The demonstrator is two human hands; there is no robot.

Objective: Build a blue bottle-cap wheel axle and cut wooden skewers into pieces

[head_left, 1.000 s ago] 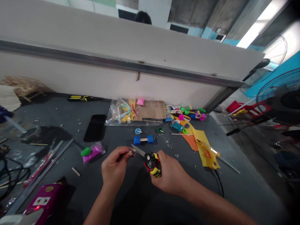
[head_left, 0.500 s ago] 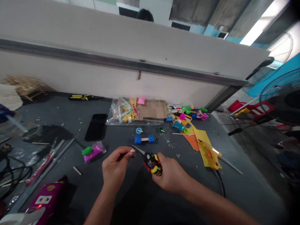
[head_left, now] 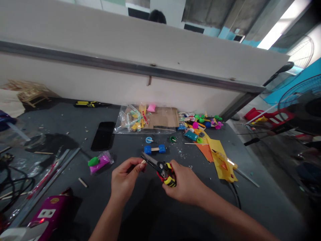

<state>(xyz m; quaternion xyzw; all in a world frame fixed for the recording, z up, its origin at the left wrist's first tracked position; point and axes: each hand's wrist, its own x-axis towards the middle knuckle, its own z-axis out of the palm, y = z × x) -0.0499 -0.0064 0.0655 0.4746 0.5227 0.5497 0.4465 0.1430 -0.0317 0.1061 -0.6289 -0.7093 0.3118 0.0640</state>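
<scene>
A small wooden stick piece [head_left: 143,161] is pinched between the thumb and fingers of my left hand [head_left: 125,179]. My right hand [head_left: 184,184] is wrapped round the yellow and black handles of a pair of cutters [head_left: 160,167], whose blades point up and left at the stick piece. The blades look parted. Just beyond my hands lies a wooden stick with blue pieces at both ends [head_left: 154,149]. Behind it are a light blue ring [head_left: 148,140] and a dark green ring [head_left: 173,139].
A black phone [head_left: 103,136] and a pink clay packet [head_left: 100,162] lie to the left. A plastic bag [head_left: 125,120] sits near the partition. At right, a yellow glue gun [head_left: 227,167] rests on yellow paper. A magenta power box [head_left: 51,211] is front left.
Both hands have shifted slightly right. The cutters have moved with my right hand, their blades still by the stick piece.
</scene>
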